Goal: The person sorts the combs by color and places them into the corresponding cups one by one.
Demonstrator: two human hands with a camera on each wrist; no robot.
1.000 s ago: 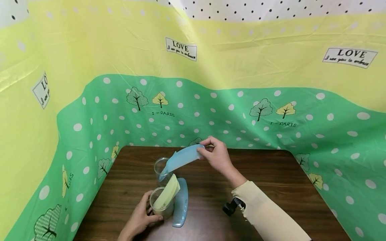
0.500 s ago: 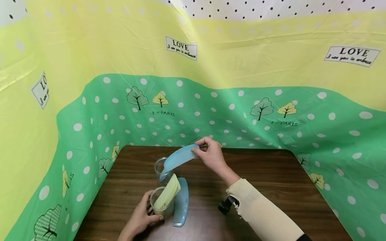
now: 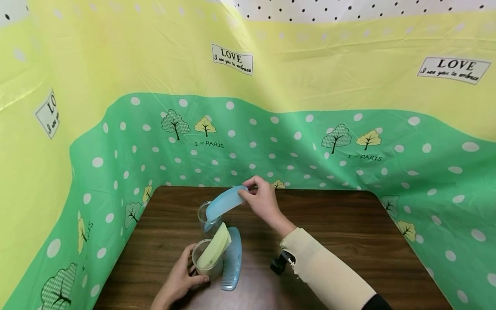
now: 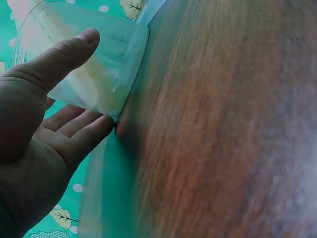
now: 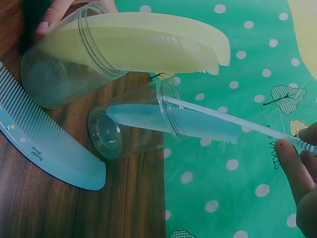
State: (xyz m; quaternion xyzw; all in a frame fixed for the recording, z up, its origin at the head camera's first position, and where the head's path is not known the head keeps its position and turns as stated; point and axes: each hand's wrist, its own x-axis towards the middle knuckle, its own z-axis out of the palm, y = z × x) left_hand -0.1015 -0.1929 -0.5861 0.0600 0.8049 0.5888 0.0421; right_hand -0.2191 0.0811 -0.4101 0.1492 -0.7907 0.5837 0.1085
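In the head view my right hand (image 3: 262, 200) pinches one end of a light blue comb (image 3: 226, 203) between thumb and fingers. The comb slants down to the left, its other end at the mouth of the far clear cup (image 5: 104, 131). Inside that cup leans another blue comb (image 5: 148, 118), best seen in the right wrist view. My left hand (image 3: 180, 272) grips the near clear cup (image 4: 121, 49) from the left, thumb on the near side. Two pale yellow-green combs (image 5: 148, 42) stand tilted in it, their tops above the rim.
A third blue comb (image 3: 234, 267) lies flat on the brown wooden table (image 3: 329, 241), right beside the near cup. A patterned green and yellow curtain (image 3: 271, 150) surrounds the back and sides. A black camera mount (image 3: 280, 263) hangs under the right sleeve.
My right hand has moved left, bringing the blue comb's lower end farther over the far cup's mouth. The left hand and the near cup have stayed in place.
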